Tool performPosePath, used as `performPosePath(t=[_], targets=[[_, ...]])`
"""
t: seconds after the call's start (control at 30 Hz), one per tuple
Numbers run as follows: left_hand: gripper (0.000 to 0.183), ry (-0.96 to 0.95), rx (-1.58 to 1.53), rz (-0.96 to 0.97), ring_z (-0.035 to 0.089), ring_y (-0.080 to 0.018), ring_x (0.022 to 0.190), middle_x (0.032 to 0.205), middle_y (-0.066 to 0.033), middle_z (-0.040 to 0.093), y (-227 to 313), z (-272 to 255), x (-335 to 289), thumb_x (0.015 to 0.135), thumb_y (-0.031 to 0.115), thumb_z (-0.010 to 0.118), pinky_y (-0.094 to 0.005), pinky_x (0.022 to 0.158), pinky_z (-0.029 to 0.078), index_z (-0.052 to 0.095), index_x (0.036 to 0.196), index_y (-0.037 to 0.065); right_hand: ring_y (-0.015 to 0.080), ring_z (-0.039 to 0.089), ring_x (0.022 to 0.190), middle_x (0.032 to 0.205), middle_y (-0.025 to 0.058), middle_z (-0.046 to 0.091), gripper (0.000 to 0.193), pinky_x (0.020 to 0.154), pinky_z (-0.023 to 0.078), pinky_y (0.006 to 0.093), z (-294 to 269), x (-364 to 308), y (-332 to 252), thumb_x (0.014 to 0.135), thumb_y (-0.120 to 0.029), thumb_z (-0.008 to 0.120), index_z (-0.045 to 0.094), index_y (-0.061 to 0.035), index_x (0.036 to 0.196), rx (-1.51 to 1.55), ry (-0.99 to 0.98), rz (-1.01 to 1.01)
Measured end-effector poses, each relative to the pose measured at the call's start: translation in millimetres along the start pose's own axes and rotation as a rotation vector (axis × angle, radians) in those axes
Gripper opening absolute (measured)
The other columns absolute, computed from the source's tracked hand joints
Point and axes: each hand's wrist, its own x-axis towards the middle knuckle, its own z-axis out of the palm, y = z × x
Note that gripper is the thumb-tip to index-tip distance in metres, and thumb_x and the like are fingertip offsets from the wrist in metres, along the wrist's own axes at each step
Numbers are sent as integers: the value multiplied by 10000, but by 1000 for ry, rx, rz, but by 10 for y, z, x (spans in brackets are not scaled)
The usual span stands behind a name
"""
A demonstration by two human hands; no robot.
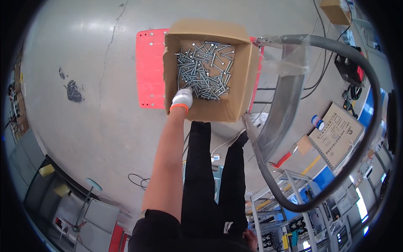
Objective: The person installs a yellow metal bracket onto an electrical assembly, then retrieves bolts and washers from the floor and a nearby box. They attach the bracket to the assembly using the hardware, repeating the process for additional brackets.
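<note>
An open cardboard box (243,80) holds a loose heap of long silver bolts (203,75). My left hand (183,98), in a white glove with an orange cuff, reaches over the box's near left corner. Its fingertips dip among the bolts at the heap's lower left edge, so their grip is hidden. Low in the picture, my right hand (250,239) shows only in part beside my right thigh, away from the box. What its fingers do there cannot be made out.
Beneath the box is a red board (150,69). A thick grey tube frame (371,105), partly wrapped in clear plastic, curves along the right. Beyond it lie a flat printed carton (337,135), a blue-and-white roll (317,122) and black cables (322,75). A metal rack (289,201) stands lower right.
</note>
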Motion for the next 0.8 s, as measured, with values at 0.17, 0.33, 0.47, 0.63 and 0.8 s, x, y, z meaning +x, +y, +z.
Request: performPosePath(t=[0.17, 0.33, 0.47, 0.63, 0.8], targets=[[265, 140, 209, -25, 698, -345, 958, 1071, -222, 643, 107, 606, 470, 951, 118, 474, -472, 802, 580, 614, 1164, 46, 38, 409, 562, 683, -82, 527, 140, 502, 295, 205, 359, -177, -62, 935, -241, 672, 685, -118, 998, 27, 11, 66], [271, 91, 246, -23, 702, -357, 923, 1065, -199, 656, 225, 530, 581, 911, 241, 583, -461, 775, 578, 656, 1077, 40, 45, 451, 589, 716, -56, 570, 177, 524, 331, 199, 578, -223, 90, 929, -216, 685, 674, -95, 1058, 169, 95, 135], [388, 22, 211, -7, 687, -366, 942, 1003, -225, 700, 352, 313, 575, 862, 379, 614, -467, 824, 552, 712, 984, 24, 59, 496, 647, 808, -41, 618, 270, 577, 399, 212, 650, -205, 134, 934, -222, 679, 647, -74, 1158, 169, 70, 182], [408, -92, 111, 103, 647, -395, 1018, 1057, -230, 686, 215, 277, 390, 881, 375, 578, -488, 900, 510, 696, 1055, 25, 38, 487, 612, 765, -52, 614, 304, 535, 367, 204, 727, -378, 224, 929, -229, 688, 646, -81, 1192, 237, 58, 152], [388, 22, -95, 88, 636, -398, 1042, 1083, -266, 665, 119, 84, 67, 863, 332, 607, -476, 932, 502, 665, 1138, 64, 59, 570, 677, 817, -23, 653, 255, 579, 427, 203, 650, -343, 555, 923, -173, 694, 642, -81, 1155, 352, -48, 97]])
